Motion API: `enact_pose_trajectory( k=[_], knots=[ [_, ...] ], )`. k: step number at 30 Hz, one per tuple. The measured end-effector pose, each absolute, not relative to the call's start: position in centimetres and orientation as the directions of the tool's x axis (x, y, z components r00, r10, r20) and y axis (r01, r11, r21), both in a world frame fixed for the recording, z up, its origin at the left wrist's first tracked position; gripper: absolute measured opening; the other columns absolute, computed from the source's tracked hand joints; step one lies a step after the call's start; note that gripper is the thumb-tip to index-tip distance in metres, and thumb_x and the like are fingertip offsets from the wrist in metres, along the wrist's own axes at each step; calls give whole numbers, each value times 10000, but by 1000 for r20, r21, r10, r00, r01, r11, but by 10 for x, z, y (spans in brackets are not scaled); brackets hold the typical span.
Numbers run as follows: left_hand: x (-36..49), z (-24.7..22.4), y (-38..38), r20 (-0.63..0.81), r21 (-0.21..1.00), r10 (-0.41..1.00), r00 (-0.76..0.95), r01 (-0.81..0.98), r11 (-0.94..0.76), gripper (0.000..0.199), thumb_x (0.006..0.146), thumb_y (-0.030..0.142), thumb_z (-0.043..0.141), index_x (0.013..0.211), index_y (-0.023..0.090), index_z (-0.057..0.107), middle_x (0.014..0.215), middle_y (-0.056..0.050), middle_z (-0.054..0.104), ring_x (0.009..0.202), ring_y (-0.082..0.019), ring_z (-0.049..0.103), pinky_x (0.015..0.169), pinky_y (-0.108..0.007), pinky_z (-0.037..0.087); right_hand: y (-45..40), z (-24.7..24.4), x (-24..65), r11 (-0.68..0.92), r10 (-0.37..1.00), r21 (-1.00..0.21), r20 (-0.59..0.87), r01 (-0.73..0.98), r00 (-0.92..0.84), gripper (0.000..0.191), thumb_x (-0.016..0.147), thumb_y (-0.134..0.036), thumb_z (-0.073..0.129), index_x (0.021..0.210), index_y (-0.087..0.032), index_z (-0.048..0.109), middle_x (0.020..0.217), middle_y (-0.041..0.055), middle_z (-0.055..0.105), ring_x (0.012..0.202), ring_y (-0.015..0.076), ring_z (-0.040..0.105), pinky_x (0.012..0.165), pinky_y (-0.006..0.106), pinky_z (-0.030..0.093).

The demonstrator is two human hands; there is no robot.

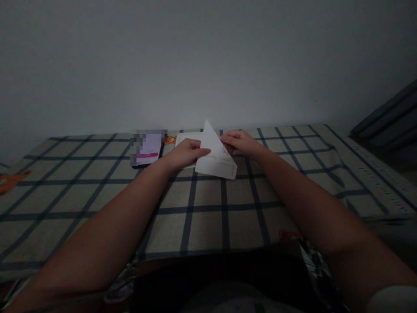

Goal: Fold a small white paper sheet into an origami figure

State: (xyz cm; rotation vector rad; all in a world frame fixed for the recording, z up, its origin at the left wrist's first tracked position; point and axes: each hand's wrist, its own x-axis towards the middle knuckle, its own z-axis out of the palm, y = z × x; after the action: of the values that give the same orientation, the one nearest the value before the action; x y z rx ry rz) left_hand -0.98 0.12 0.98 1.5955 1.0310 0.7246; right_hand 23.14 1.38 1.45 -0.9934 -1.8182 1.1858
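A folded sheet of white paper is held up over the table, its pointed tip upward and its lower edge broad. My left hand grips its left side, thumb on the near face and the other fingers partly hidden behind. At the slanted right edge, my right hand pinches the paper between thumb and fingers. Another flat white sheet lies on the cloth behind my left hand, mostly covered. Faint marks show on the folded paper, too small to read.
A phone with a lit, partly blurred-out screen lies left of my hands. The checked tablecloth bears orange bear prints. A plain wall rises behind the table. Dark slatted material stands at the far right.
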Motion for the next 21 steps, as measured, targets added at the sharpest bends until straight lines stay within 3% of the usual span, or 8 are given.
enact_pose_trajectory(
  k=[4, 12, 21],
  knots=[
    [-11, 14, -3, -82, 947, 849, 522, 305, -97, 231, 719, 361, 767, 826, 157, 787, 758, -49, 745, 614, -148, 636, 561, -250, 447, 16, 13, 225, 254, 889, -963, 195, 92, -413, 267, 895, -425, 689, 869, -160, 674, 671, -2, 634, 586, 108, 578, 569, 231, 477],
    [-12, 18, -4, -117, 842, 792, 600, 483, -241, 271, 738, 384, 727, 836, 145, 809, 739, -36, 729, 642, -156, 630, 583, -249, 424, 15, 12, 222, 274, 880, -957, 210, 94, -426, 213, 884, -327, 721, 779, -153, 656, 623, -15, 601, 579, 98, 567, 554, 215, 450],
    [-12, 15, -3, -153, 874, 805, 573, 459, -161, 336, 783, 454, 751, 903, 145, 806, 821, -64, 781, 659, -163, 664, 598, -254, 458, 15, 15, 223, 270, 905, -961, 231, 63, -356, 244, 889, -319, 716, 726, -159, 629, 598, -19, 608, 549, 89, 562, 550, 214, 449]
  ],
)
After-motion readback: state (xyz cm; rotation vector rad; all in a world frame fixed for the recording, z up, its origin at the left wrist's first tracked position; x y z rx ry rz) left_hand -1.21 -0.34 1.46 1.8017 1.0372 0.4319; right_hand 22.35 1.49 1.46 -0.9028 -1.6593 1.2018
